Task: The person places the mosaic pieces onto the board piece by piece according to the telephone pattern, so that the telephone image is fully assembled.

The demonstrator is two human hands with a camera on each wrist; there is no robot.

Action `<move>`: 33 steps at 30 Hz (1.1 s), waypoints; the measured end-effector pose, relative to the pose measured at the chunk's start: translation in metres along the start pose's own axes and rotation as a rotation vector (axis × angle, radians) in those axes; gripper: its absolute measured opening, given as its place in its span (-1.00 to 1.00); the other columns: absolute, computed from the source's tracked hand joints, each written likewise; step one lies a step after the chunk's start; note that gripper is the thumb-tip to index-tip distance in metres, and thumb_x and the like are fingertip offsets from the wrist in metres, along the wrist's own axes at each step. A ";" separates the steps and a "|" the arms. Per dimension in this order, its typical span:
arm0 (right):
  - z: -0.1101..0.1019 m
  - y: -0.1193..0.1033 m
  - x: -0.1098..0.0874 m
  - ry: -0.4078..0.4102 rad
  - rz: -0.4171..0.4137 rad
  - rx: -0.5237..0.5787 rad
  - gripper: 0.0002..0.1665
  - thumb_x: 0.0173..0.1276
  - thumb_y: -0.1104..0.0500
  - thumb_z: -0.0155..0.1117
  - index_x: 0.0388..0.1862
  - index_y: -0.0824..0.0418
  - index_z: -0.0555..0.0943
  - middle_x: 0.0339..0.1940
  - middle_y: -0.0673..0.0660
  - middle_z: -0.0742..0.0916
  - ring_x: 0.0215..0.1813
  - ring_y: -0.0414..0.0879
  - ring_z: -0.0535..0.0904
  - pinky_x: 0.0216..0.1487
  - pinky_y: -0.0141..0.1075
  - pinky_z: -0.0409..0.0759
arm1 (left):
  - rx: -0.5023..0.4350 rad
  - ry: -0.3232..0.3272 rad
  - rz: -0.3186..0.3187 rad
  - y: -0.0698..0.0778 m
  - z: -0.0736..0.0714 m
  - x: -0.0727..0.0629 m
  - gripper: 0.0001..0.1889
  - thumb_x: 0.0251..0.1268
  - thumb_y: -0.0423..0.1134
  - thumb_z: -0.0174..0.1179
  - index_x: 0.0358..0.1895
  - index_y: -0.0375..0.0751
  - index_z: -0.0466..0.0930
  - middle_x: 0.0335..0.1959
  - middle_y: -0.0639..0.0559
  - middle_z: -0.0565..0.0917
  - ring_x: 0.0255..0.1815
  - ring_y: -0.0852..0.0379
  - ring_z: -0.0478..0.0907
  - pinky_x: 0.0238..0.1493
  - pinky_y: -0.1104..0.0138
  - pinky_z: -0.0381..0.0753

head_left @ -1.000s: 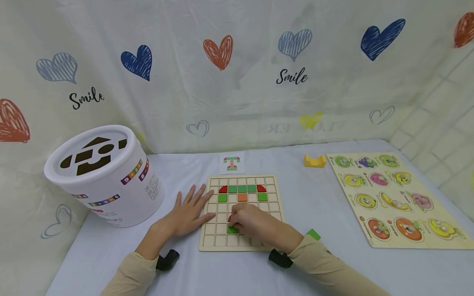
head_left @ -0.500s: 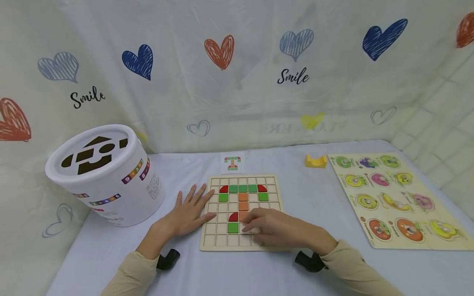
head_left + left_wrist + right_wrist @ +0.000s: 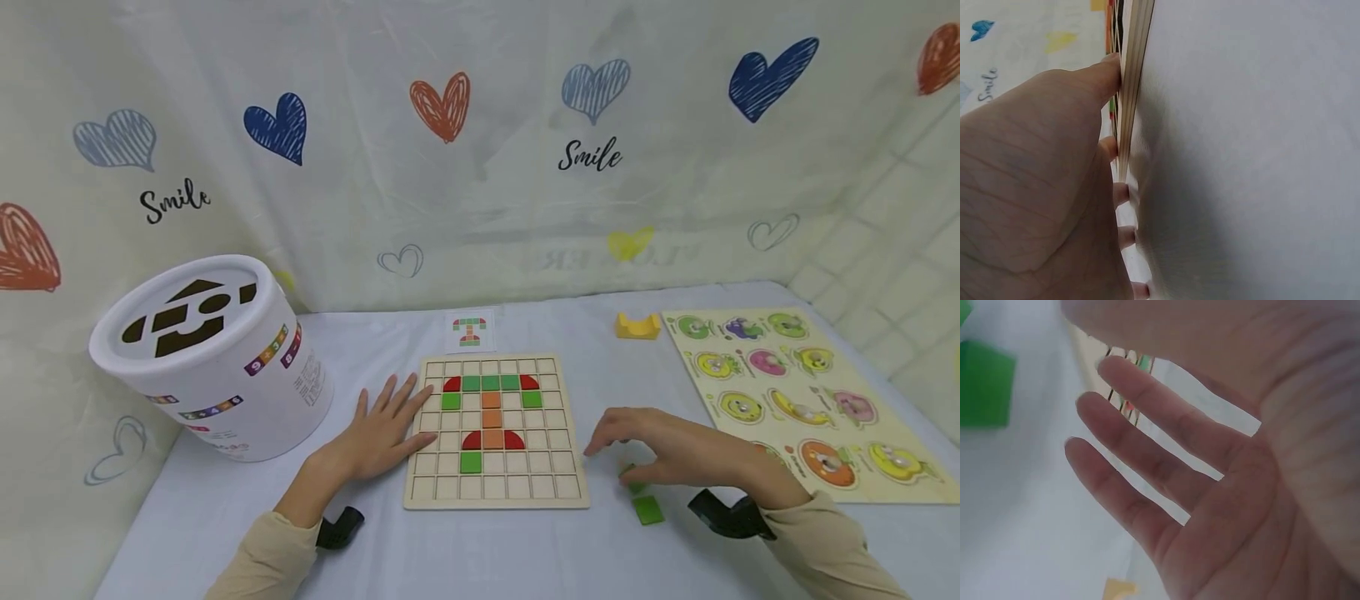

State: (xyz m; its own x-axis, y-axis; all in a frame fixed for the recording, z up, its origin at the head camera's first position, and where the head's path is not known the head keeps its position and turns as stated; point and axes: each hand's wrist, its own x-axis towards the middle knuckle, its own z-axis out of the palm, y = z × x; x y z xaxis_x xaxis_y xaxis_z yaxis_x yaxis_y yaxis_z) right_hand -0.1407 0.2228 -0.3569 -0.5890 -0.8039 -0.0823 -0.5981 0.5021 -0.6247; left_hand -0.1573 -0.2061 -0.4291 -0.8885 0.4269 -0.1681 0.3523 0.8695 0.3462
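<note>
A square wooden grid board (image 3: 536, 487) lies mid-table with flat pieces in its cells. Green squares and two red quarter-rounds form its upper part, above a column of orange squares (image 3: 491, 418). Red quarter-rounds (image 3: 514, 440) flank the lowest orange one, and a green square (image 3: 471, 462) sits below the left red piece. My left hand (image 3: 375, 435) is spread, its thumb and fingertips on the board's left edge. Right of the board, my right hand (image 3: 667, 447) hovers with relaxed fingers, holding nothing. A loose green square (image 3: 648, 510) lies under it, another partly hidden by the thumb.
Behind the board lies a small pattern card (image 3: 470, 331). A large white bucket (image 3: 300, 400) with shaped holes in its lid stands at left. A yellow curved block (image 3: 637, 327) and a fruit puzzle board (image 3: 712, 392) are at right.
My right hand has lifted off the board and moved right to the loose green squares. The lower right red quarter-round, hidden by the hand before, is now visible. My left hand stays put.
</note>
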 end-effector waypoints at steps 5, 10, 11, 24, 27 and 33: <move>-0.001 0.015 -0.011 -0.043 0.048 0.064 -0.61 0.30 0.13 0.58 0.09 -0.04 0.73 0.06 -0.15 0.70 0.04 -0.21 0.60 0.08 -0.21 0.64 | -0.004 -0.006 0.002 0.000 -0.002 -0.001 -0.13 0.58 0.35 -0.07 0.73 -0.03 -0.02 0.75 -0.18 -0.13 0.73 -0.31 -0.35 0.50 -0.43 -0.43; 0.003 0.023 -0.014 -0.042 0.012 0.065 -0.62 0.25 0.12 0.61 0.05 -0.01 0.76 0.01 -0.15 0.70 -0.01 -0.26 0.59 0.03 -0.27 0.64 | -0.004 -0.015 0.005 0.003 -0.007 -0.003 -0.15 0.60 0.33 -0.08 0.73 -0.04 -0.02 0.74 -0.20 -0.12 0.72 -0.33 -0.34 0.50 -0.44 -0.42; 0.004 0.023 -0.014 -0.044 0.008 0.064 -0.62 0.24 0.13 0.62 0.04 0.00 0.76 0.00 -0.15 0.71 -0.02 -0.27 0.59 0.02 -0.28 0.64 | -0.011 -0.009 0.009 0.003 -0.007 -0.003 -0.15 0.60 0.32 -0.07 0.73 -0.05 -0.01 0.74 -0.21 -0.11 0.72 -0.34 -0.33 0.49 -0.45 -0.41; 0.005 0.025 -0.006 -0.077 0.121 0.078 -0.64 0.15 0.28 0.65 -0.08 0.04 0.80 -0.17 -0.24 0.67 -0.14 -0.34 0.56 -0.07 -0.34 0.65 | -0.017 -0.013 0.001 0.002 -0.004 -0.002 -0.14 0.59 0.35 -0.09 0.74 -0.02 -0.05 0.75 -0.18 -0.14 0.73 -0.30 -0.35 0.52 -0.41 -0.42; 0.005 0.025 -0.007 -0.068 0.107 0.074 -0.67 0.15 0.26 0.65 -0.10 0.03 0.80 -0.18 -0.24 0.65 -0.15 -0.35 0.55 -0.09 -0.35 0.64 | -0.011 -0.023 0.000 0.005 -0.007 -0.002 -0.15 0.60 0.33 -0.07 0.73 -0.05 -0.03 0.74 -0.21 -0.13 0.72 -0.33 -0.34 0.51 -0.42 -0.41; 0.006 0.027 -0.010 -0.051 0.102 0.073 -0.70 0.17 0.23 0.65 -0.12 0.03 0.81 -0.20 -0.24 0.64 -0.17 -0.35 0.55 -0.11 -0.36 0.63 | -0.019 -0.020 0.001 0.008 -0.009 -0.004 -0.15 0.60 0.29 -0.03 0.72 -0.09 0.00 0.74 -0.23 -0.11 0.72 -0.35 -0.33 0.50 -0.44 -0.41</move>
State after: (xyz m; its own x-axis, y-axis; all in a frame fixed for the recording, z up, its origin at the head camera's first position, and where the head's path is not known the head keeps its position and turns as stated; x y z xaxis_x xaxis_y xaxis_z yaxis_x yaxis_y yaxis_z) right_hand -0.1471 0.2425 -0.3778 -0.6154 -0.7658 -0.1864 -0.4940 0.5590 -0.6660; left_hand -0.1538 -0.2033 -0.4179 -0.8821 0.4327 -0.1861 0.3474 0.8644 0.3634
